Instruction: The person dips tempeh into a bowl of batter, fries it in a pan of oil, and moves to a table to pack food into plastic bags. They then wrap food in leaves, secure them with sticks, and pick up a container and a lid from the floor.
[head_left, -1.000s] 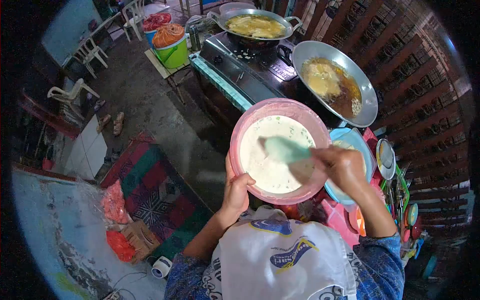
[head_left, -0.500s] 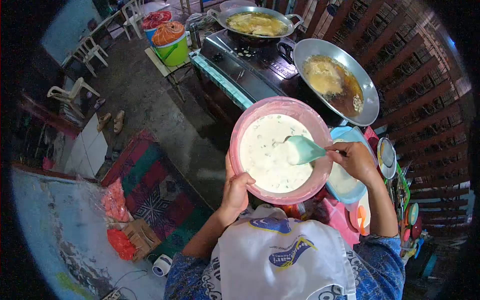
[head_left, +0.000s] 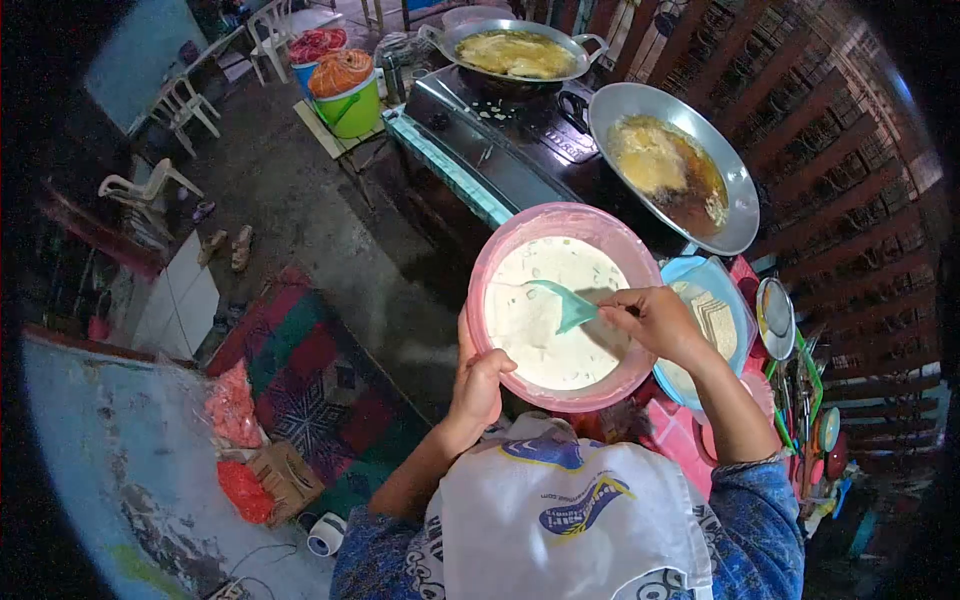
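Observation:
A pink plastic bowl [head_left: 646,372] of creamy white batter [head_left: 535,350] with small green bits is held up in front of my apron. My left hand [head_left: 478,388] grips its left rim, thumb on the near edge and fingers underneath, mostly hidden. Over the bowl, my right hand [head_left: 655,322] pinches the handle of a pale green plastic scoop [head_left: 572,308]. The scoop's head is tilted and partly sunk in the batter. Just right of the bowl, a light blue basin [head_left: 745,330] holds thin pale slices [head_left: 714,322] and more whitish liquid.
Ahead stands a dark stove [head_left: 480,140]. Its near wok [head_left: 738,200] and far wok [head_left: 590,52] hold food in oil. A green bucket [head_left: 352,112] is on a bench at left. Utensils in a green rack [head_left: 806,385] sit at right beside a slatted wooden wall [head_left: 850,130].
My right hand has moved left over the bowl, and the scoop has gone toward the middle of the batter, turning on its side. My left hand keeps its hold.

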